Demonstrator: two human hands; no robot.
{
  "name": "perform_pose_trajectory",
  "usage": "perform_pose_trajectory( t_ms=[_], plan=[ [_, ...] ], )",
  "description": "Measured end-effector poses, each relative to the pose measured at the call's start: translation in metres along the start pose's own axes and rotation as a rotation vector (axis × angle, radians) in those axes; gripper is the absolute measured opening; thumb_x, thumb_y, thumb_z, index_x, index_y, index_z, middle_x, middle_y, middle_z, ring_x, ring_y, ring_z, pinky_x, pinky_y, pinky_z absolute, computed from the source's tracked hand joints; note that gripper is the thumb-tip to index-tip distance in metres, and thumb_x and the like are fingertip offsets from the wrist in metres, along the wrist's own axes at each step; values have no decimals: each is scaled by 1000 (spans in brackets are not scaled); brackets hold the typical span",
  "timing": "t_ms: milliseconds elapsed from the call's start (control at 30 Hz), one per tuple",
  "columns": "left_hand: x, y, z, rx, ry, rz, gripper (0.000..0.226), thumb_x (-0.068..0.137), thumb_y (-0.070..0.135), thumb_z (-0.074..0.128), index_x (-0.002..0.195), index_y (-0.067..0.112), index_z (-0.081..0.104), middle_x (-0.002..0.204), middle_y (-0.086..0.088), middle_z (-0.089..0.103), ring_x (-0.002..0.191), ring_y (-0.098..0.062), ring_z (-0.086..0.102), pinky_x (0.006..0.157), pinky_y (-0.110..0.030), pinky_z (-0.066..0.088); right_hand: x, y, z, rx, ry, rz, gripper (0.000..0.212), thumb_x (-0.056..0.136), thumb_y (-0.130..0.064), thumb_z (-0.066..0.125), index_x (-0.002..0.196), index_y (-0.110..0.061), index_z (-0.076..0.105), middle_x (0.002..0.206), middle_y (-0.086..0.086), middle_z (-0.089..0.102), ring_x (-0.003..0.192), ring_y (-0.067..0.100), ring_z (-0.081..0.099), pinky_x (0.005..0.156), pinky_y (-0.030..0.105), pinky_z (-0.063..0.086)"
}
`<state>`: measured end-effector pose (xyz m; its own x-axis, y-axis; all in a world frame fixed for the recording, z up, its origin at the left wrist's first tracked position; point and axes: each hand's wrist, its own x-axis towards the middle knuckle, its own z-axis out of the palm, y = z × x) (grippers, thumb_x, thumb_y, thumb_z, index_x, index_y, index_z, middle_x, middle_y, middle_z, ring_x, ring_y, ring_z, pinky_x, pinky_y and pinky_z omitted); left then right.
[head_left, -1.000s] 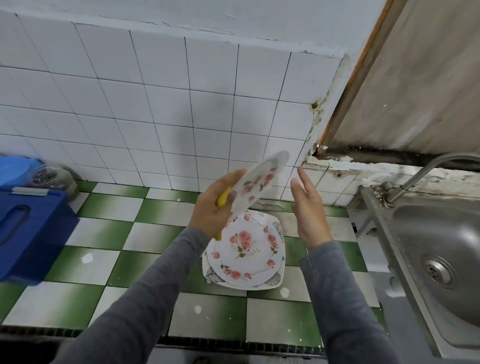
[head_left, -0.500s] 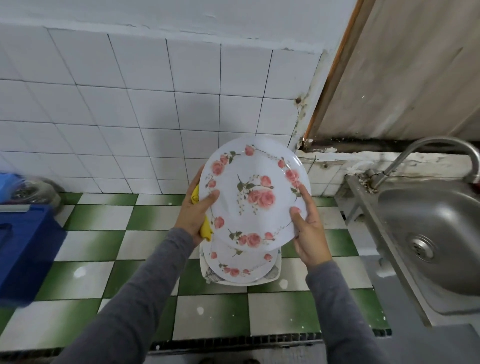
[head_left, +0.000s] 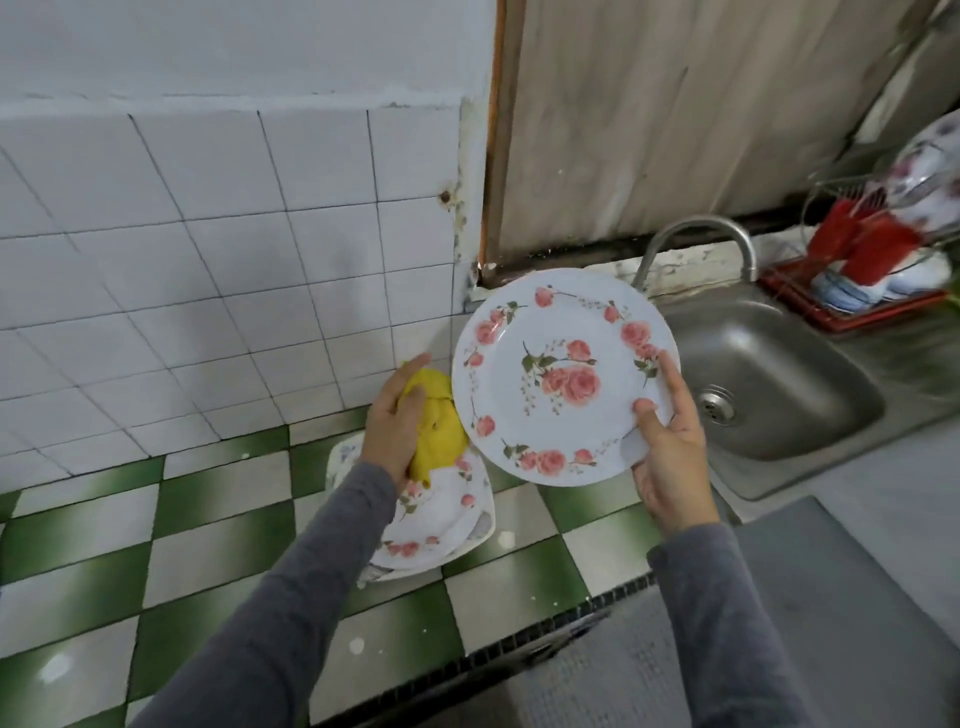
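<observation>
My right hand (head_left: 670, 457) grips a white plate with pink roses (head_left: 563, 374) by its lower right rim, thumb on the face, and holds it tilted toward me above the counter. My left hand (head_left: 395, 421) holds a bunched yellow cloth (head_left: 436, 426) just left of the plate, apart from it. Below both hands a stack of matching rose plates (head_left: 436, 519) lies on the green-and-white tiled counter (head_left: 218, 519).
A steel sink (head_left: 769, 384) with a curved tap (head_left: 696, 244) lies to the right. Behind it, at the far right, a red dish rack (head_left: 862, 280) holds plates and red utensils. A white tiled wall stands behind the counter.
The lifted plate has moved right toward the sink, held now by my right hand alone. My left hand let go of the plate and keeps the cloth. The view swung right.
</observation>
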<state>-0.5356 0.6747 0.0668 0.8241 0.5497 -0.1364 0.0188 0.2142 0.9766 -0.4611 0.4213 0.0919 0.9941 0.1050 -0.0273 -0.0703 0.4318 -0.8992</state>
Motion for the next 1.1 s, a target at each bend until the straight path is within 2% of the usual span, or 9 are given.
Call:
perform_pose_trajectory(
  t_ms=[167, 267, 400, 533, 667, 800, 900, 1033, 1100],
  plan=[
    [-16, -1, 87, 74, -64, 30, 43, 102, 15, 50, 99, 53, 70, 141, -3, 54, 120, -23, 57, 97, -45, 55, -9, -48, -65, -49, 166, -109, 50, 104, -2, 46, 129, -43, 61, 145, -4, 55, 128, 22, 59, 100, 52, 52],
    [-35, -1, 148, 126, -135, 74, 53, 100, 11, 52, 92, 60, 68, 139, -2, 56, 116, -17, 58, 100, -42, 52, -16, -81, -117, -101, 237, -186, 51, 105, -4, 44, 130, -46, 59, 149, -5, 51, 129, 19, 58, 101, 49, 52],
    [-67, -12, 240, 114, -235, 79, 49, 97, 11, 57, 104, 58, 68, 140, -1, 57, 124, -21, 57, 102, -45, 51, -22, -127, -200, -237, 352, -274, 57, 106, -5, 43, 131, -54, 56, 155, -14, 40, 140, 13, 45, 112, 49, 43],
    [-104, -24, 335, 52, -341, 43, 49, 98, 12, 59, 107, 58, 68, 141, 2, 56, 117, -19, 63, 97, -46, 55, -25, -169, -270, -259, 431, -333, 57, 106, -1, 38, 137, -47, 51, 152, -14, 42, 139, 10, 44, 111, 38, 44],
    [-130, -32, 419, 37, -381, 30, 46, 101, 7, 54, 129, 42, 60, 129, 19, 48, 76, 16, 63, 69, -15, 54, -19, -204, -325, -256, 494, -341, 55, 106, 0, 36, 143, -39, 48, 144, -14, 47, 131, 8, 51, 98, 22, 51],
    [-144, -40, 490, 19, -407, 6, 51, 99, 5, 54, 122, 50, 60, 111, 26, 58, 74, -3, 63, 72, -26, 57, -8, -234, -373, -232, 511, -330, 54, 107, 0, 33, 149, -31, 42, 120, -29, 52, 101, -13, 63, 81, 12, 53],
    [-147, -48, 539, 25, -431, 12, 57, 98, 5, 54, 109, 60, 63, 132, 14, 58, 86, -19, 59, 83, -45, 55, 6, -251, -407, -230, 530, -346, 53, 107, 0, 34, 148, -32, 43, 119, -29, 54, 102, -10, 64, 85, 16, 55],
    [-138, -61, 610, 27, -421, 57, 60, 95, 4, 53, 107, 61, 63, 130, 16, 57, 102, -17, 64, 93, -38, 53, 39, -275, -453, -264, 553, -391, 51, 106, 2, 33, 147, -27, 44, 116, -33, 50, 97, -22, 59, 81, 8, 50],
    [-130, -65, 647, -9, -402, 80, 57, 95, 2, 52, 116, 53, 63, 133, 13, 58, 86, 1, 63, 80, -23, 54, 65, -289, -475, -288, 550, -420, 51, 107, 1, 34, 144, -31, 45, 116, -34, 51, 101, -19, 59, 88, 11, 51]
  ],
)
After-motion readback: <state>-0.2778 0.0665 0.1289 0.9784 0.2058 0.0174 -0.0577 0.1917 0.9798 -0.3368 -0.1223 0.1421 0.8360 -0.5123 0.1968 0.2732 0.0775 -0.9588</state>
